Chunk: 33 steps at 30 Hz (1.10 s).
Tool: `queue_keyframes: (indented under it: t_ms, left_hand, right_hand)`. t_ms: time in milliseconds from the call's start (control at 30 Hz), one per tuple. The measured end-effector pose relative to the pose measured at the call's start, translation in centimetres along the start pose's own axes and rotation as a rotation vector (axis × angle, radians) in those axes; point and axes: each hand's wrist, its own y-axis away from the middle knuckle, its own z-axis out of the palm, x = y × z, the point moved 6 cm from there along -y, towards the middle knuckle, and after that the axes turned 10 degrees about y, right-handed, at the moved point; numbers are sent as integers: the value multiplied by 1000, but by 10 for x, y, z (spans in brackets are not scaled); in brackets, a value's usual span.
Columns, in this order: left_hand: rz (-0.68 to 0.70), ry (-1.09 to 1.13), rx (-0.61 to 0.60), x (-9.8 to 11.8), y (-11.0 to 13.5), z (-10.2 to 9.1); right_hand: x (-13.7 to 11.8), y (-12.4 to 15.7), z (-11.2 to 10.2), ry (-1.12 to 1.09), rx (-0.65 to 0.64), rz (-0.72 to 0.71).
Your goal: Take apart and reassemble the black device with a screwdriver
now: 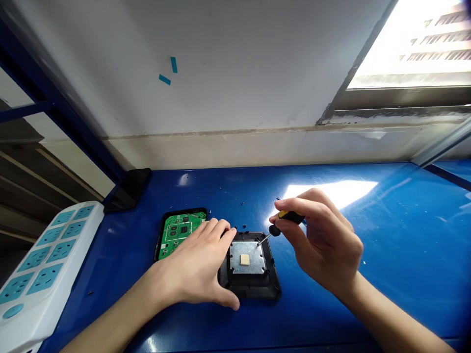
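A black square device shell [270,282] lies on the blue table [386,255]. Inside it sits a grey metal plate [247,257] with a small beige pad in the middle. My left hand [198,262] grips the shell's left edge, thumb at the front, fingers curled over the rim. My right hand [324,240] pinches a small screwdriver [283,223] with a black and yellow handle. Its tip touches the plate's upper right corner. Behind my left hand, a green circuit board [178,230] rests in another black shell half.
A white power strip [40,264] with teal sockets lies at the left edge of the table. A black block [128,189] stands at the back left by the wall. Tiny specks, perhaps screws, dot the table behind the shell. A bright window is at the upper right.
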Motion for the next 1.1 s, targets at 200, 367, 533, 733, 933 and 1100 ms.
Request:
queue_keyframes:
  t_ms: [200, 367, 533, 733, 933, 1100]
  left_hand:
    - [-9, -13, -7, 0, 0, 1]
    - [-17, -22, -20, 2, 0, 1]
    - [-13, -16, -20, 3, 0, -1]
    - [11, 15, 3, 1, 1, -1]
    - [30, 48, 24, -1, 1, 0]
    - [47, 56, 34, -1, 1, 0]
  right_hand:
    - [3, -2, -1, 29, 26, 0]
    - [7, 6, 8, -28, -13, -7]
    - [14, 13, 5, -17, 46, 7]
    - [19, 8, -9, -34, 203, -6]
    - [26, 8, -2, -60, 172, 36]
    - [29, 12, 2, -52, 125, 67]
